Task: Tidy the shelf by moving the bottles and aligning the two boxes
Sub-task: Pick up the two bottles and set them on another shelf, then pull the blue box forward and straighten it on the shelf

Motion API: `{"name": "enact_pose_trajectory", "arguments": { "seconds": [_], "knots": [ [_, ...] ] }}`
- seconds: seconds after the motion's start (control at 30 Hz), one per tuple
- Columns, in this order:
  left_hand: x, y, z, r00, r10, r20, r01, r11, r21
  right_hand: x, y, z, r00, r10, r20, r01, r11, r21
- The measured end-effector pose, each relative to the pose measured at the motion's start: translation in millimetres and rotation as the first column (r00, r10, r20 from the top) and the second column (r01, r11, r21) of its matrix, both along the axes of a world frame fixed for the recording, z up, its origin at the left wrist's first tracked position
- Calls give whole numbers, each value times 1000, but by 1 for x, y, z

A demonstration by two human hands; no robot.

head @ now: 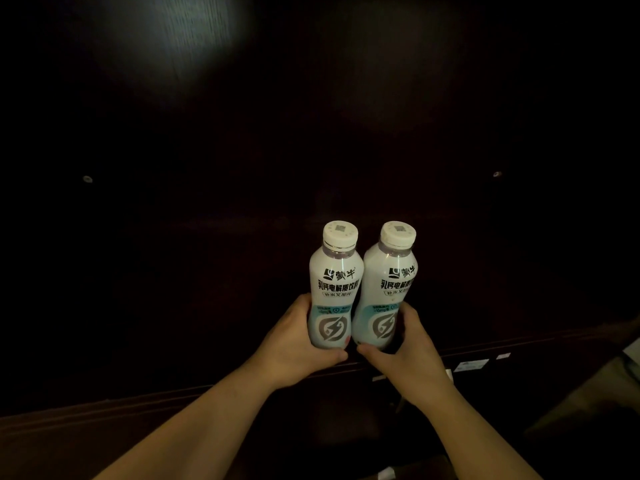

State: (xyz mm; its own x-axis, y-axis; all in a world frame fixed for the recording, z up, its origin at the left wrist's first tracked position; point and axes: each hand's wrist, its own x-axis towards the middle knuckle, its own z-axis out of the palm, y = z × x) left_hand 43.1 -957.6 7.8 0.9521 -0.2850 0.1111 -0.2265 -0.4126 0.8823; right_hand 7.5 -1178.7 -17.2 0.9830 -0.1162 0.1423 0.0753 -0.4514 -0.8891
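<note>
Two pale bottles with white caps and dark printed labels stand upright side by side, touching, in a dark shelf compartment. My left hand (298, 344) wraps the lower part of the left bottle (335, 282). My right hand (405, 355) grips the lower part of the right bottle (393, 282), thumb across its base. Whether the bottles rest on the shelf board or are held just above it is hidden by my hands. No boxes are in view.
The dark wooden shelf front edge (138, 400) runs across below my hands, with small white labels (471, 365) on it at the right. Two metal shelf pins (87, 179) (497, 174) sit on the dark back wall. A pale object (588, 389) shows at the far right.
</note>
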Motion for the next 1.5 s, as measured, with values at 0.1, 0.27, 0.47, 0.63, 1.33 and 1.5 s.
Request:
{"name": "enact_pose_trajectory", "arguments": {
  "seconds": [0.1, 0.27, 0.47, 0.63, 1.33, 1.5],
  "knots": [
    [0, 0, -1, 1000, -1, 0, 1, 1000, -2, 0, 1, 3, 1000, -3, 7, 3, 1000, -8],
    [-1, 1, 0, 1000, 7, -6, -7, 1000, -27, -2, 3, 4, 999, -33, -4, 33, 999, -12],
    [-5, 5, -1, 997, 35, -62, -40, 995, -88, -11, 2, 0, 998, -70, -1, 70, 998, 8],
    [-19, 30, -1, 991, 107, -80, -104, 994, 41, -29, 12, -2, 981, -192, -8, 192, 981, 29],
    [-273, 461, 185, 764, 482, 429, -641, 643, 419, -171, 483, 93, 841, 533, -89, -520, 843, 136],
    [-314, 617, 213, 631, 587, 507, -774, 518, 364, -193, 647, 125, 697, 717, -11, -714, 695, 80]
  ]
}}
